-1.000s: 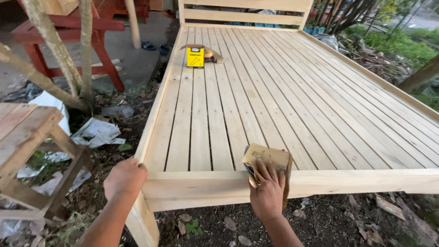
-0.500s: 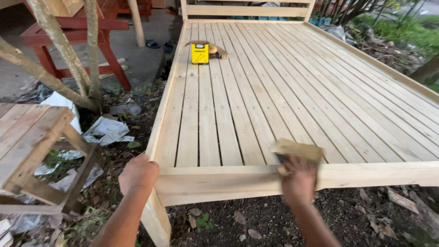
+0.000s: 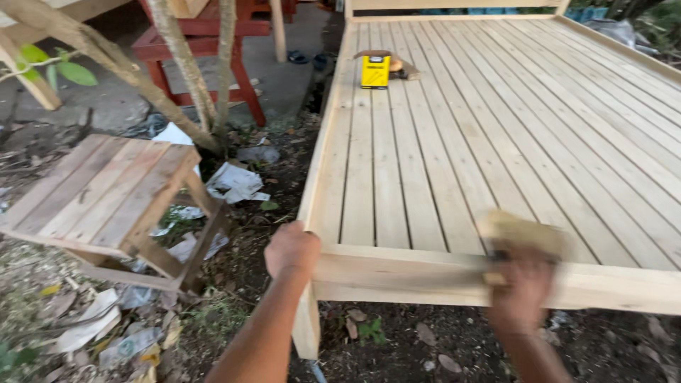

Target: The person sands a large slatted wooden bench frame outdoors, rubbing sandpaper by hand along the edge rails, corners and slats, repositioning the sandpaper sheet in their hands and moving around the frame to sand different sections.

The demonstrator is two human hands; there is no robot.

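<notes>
Two hands work the near rail of the pale slatted wooden bed frame [image 3: 496,276]. Beside the weathered plank stool [image 3: 99,195], the left hand [image 3: 291,250] stays clenched over the frame's corner as before. The right hand [image 3: 523,289], gripping the tan folded sandpaper sheet [image 3: 521,234], has slid rightward along the rail since a second ago, so sanding is advancing along that edge. Motion blur smears that hand and paper; its fingers cannot be made out. A yellow boxy tool [image 3: 375,69] sits far up the slats.
</notes>
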